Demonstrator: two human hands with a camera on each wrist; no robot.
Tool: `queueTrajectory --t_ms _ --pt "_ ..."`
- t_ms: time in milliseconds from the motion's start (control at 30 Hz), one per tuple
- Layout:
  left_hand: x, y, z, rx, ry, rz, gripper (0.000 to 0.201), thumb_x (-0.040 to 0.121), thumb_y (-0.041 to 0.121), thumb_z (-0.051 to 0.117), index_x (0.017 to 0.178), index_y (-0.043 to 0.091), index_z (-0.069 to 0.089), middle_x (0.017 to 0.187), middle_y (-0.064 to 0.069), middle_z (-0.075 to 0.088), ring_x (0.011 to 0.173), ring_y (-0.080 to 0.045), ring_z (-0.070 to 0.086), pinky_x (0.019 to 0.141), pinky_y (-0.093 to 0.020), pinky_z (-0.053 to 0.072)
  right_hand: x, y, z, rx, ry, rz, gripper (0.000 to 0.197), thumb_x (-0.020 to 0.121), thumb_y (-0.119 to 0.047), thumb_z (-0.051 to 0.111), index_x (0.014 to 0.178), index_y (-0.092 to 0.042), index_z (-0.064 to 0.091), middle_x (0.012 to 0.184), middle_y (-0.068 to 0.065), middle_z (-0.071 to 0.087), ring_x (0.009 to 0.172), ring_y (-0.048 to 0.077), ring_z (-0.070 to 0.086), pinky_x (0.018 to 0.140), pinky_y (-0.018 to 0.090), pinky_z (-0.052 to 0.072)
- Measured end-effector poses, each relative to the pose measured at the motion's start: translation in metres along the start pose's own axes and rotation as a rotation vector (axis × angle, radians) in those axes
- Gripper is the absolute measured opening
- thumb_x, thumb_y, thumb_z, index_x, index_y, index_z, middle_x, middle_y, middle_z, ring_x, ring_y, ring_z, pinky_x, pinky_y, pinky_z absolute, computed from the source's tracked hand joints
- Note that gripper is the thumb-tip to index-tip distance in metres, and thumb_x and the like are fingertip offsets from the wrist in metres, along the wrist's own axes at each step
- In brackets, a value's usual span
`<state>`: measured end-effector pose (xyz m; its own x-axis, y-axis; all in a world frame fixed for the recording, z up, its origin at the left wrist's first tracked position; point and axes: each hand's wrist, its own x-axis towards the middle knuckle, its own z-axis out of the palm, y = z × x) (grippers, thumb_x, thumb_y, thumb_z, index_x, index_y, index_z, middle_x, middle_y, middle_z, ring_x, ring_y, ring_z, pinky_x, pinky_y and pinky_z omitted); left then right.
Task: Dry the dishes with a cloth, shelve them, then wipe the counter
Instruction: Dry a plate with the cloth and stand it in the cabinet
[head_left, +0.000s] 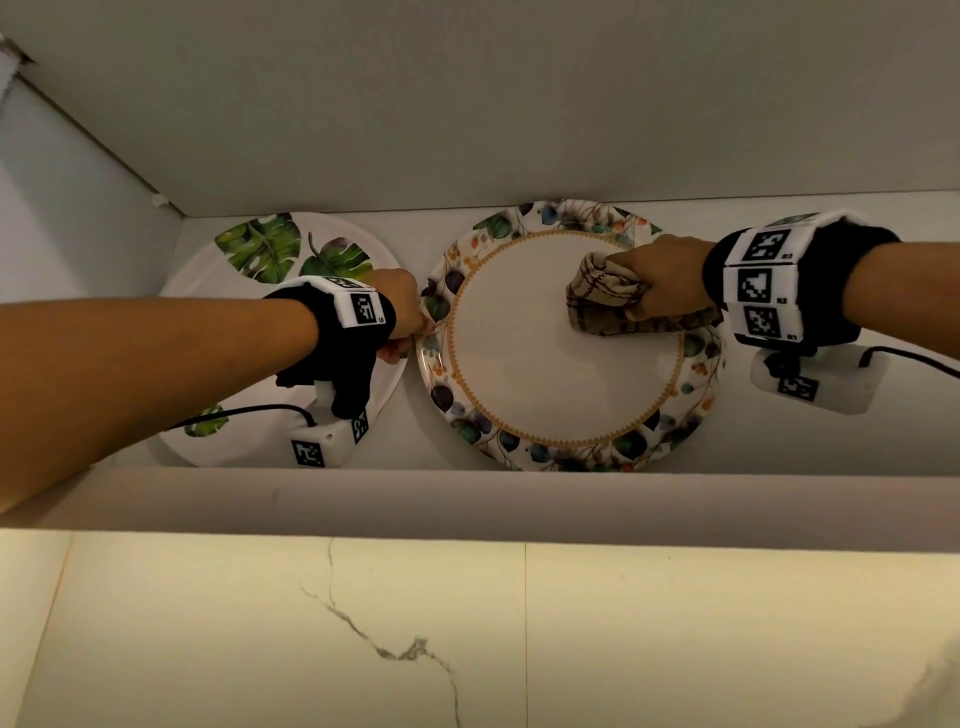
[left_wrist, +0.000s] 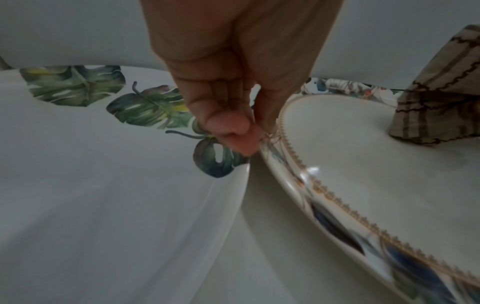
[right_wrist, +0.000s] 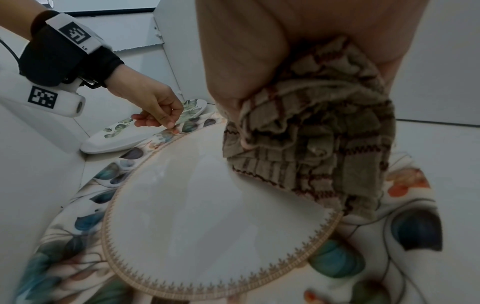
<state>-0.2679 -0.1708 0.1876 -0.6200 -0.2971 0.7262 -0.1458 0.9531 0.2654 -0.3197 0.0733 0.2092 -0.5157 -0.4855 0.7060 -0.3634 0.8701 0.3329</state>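
Left grip pinches the floral plate's rim, steadying it; right grip, bunching the checked cloth, dries its centre.

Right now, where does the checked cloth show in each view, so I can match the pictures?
Head: checked cloth right of centre, bunched in the right hand, on the gold-rimmed plate.
Left wrist: far right edge, on that plate.
Right wrist: upper centre-right, filling the hand.
Shared landmark: the plate's gold border.
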Motion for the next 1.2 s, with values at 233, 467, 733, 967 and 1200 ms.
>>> queueTrajectory --t_ms 233,467,733,967,1200 --pt "-0.004 0.000 -0.001 0.028 0.033 0.024 0.041 0.091 0.024 0.057 0.054 0.007 0.050 0.025 0.003 0.047 0.018 -0.005 0.044 0.023 -0.010 0.031 -0.001 0.001 0.000 -0.012 0.001 0.001 0.048 0.089 -0.020 0.059 0.133 -0.014 0.042 0.126 0.015 0.056 0.112 0.031 0.052 0.087 0.030 0.040" --pt "0.002 0.000 0.000 -0.013 0.028 -0.003 0.041 0.092 0.023 0.056 0.055 0.006 0.053 0.024 0.002 0.048 0.037 -0.013 0.053 0.047 -0.022 0.047 -0.004 0.003 0.000 -0.004 0.025 0.009 0.049 0.089 -0.019 0.059 0.134 -0.013 0.041 0.127 0.016 0.055 0.113 0.032 0.051 0.081 0.026 0.035" --pt "0.003 -0.002 0.002 0.011 -0.009 0.004 0.045 0.092 0.032 0.056 0.056 0.005 0.053 0.043 -0.005 0.057 0.040 -0.016 0.054 0.051 -0.023 0.049 -0.003 0.004 0.001 0.023 0.009 0.024 0.044 0.088 -0.020 0.060 0.129 -0.014 0.045 0.123 0.015 0.058 0.110 0.031 0.053 0.083 0.027 0.037" --pt "0.006 -0.006 0.001 0.055 0.019 0.025 0.029 0.085 0.031 0.065 0.089 0.004 0.055 0.063 -0.006 0.057 0.053 -0.020 0.057 0.051 -0.026 0.050 -0.003 -0.003 0.003 0.063 -0.024 -0.005 0.051 0.088 -0.019 0.060 0.135 -0.015 0.041 0.129 0.013 0.055 0.115 0.030 0.051 0.093 0.029 0.039" --pt "0.003 -0.007 0.001 -0.039 0.046 -0.022 0.044 0.084 0.014 0.066 0.114 0.004 0.036 0.075 -0.012 0.051 0.055 -0.027 0.059 0.048 -0.036 0.053 -0.001 -0.009 0.006 0.105 -0.036 -0.040 0.053 0.088 -0.017 0.061 0.137 -0.014 0.040 0.133 0.012 0.053 0.119 0.030 0.049 0.098 0.030 0.037"
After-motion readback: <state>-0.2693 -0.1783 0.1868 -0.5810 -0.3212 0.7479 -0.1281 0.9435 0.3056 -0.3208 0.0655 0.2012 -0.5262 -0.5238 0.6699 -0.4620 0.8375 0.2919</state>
